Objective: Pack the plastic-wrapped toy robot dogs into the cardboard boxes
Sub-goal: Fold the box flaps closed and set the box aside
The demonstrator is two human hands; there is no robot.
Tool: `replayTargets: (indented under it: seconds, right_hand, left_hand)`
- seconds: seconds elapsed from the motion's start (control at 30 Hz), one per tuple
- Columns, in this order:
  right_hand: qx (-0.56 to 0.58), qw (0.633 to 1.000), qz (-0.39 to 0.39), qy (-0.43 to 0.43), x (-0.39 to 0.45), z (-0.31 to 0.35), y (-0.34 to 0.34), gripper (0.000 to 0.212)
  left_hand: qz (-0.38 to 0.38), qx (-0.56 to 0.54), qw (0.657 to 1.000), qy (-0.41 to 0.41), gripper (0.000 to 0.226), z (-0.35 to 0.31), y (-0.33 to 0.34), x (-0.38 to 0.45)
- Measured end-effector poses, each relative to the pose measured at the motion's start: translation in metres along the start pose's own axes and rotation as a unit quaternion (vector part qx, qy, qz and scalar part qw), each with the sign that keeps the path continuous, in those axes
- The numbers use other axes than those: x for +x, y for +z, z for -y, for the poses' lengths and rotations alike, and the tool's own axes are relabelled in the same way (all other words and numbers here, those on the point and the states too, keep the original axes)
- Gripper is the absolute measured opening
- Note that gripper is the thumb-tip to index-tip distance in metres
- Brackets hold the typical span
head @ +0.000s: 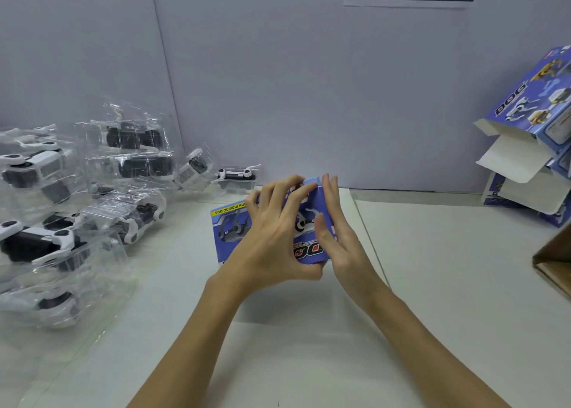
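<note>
Left hand (272, 240): seen mid-frame, palm down, fingers (287, 188) spread and curled, thumb tucked below.
Right hand (336, 237): held edge-on just beside it, fingers extended upward.
Forearms: bare, raised from the lower edge, converging at centre.

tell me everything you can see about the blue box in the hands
The blue box is printed cardboard, with white robot dog pictures, a yellow strip of lettering and red-and-black "DOG" lettering, all seen upside down. It sits low over the white table, near the middle. The left hand lies across its face, fingers spread and curled over the far edge; the right hand presses its right end. Whether it is filled cannot be seen.
</note>
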State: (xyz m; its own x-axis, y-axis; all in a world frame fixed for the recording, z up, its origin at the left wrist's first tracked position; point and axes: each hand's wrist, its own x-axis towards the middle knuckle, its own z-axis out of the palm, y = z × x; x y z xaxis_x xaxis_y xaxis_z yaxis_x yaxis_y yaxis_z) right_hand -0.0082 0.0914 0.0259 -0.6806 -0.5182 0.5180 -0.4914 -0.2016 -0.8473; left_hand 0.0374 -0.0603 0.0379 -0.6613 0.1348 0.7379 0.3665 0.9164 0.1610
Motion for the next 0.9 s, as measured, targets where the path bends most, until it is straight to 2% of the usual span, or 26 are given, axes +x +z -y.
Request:
replayTargets:
  seconds: [0.13, 0.23, 0.3, 0.37, 0.43, 0.57, 0.7, 0.83, 0.9]
  right_hand:
    - [-0.023, 1.0, -0.002, -0.022, 0.0, -0.001, 0.004, 0.063]
    - [0.048, 0.999, -0.004, 0.013, 0.003, -0.002, -0.007, 0.058]
    - [0.087, 0.995, -0.034, 0.028, 0.003, -0.002, -0.014, 0.056]
    - [0.066, 0.994, -0.089, 0.011, 0.001, -0.002, -0.014, 0.053]
    - [0.038, 0.993, -0.111, -0.014, -0.003, -0.004, -0.008, 0.052]
    - [0.003, 0.993, -0.09, -0.07, -0.01, -0.011, 0.006, 0.057]
    - [-0.082, 0.985, -0.09, -0.12, -0.01, -0.01, 0.01, 0.061]
    - [-0.097, 0.982, -0.099, -0.131, -0.008, -0.011, 0.007, 0.057]
    - [-0.071, 0.987, -0.093, -0.108, -0.009, -0.011, 0.009, 0.057]
  left_hand:
    - [-0.002, -0.004, 1.0, -0.001, 0.109, 0.001, 0.002, 0.0]
    - [0.003, -0.008, 1.0, -0.011, 0.11, 0.0, 0.002, 0.001]
    - [0.009, -0.03, 0.999, -0.028, 0.11, 0.002, -0.001, 0.003]
    - [0.002, -0.059, 0.997, -0.048, 0.108, 0.004, -0.006, 0.005]
    - [-0.016, -0.077, 0.995, -0.067, 0.106, 0.007, -0.011, 0.005]
    - [-0.039, -0.105, 0.989, -0.092, 0.102, 0.007, -0.015, 0.003]
    - [-0.042, -0.112, 0.989, -0.082, 0.104, 0.01, -0.017, 0.002]
    - [-0.05, -0.109, 0.99, -0.071, 0.104, 0.011, -0.014, 0.002]
    - [-0.053, -0.113, 0.99, -0.072, 0.103, 0.013, -0.014, 0.002]
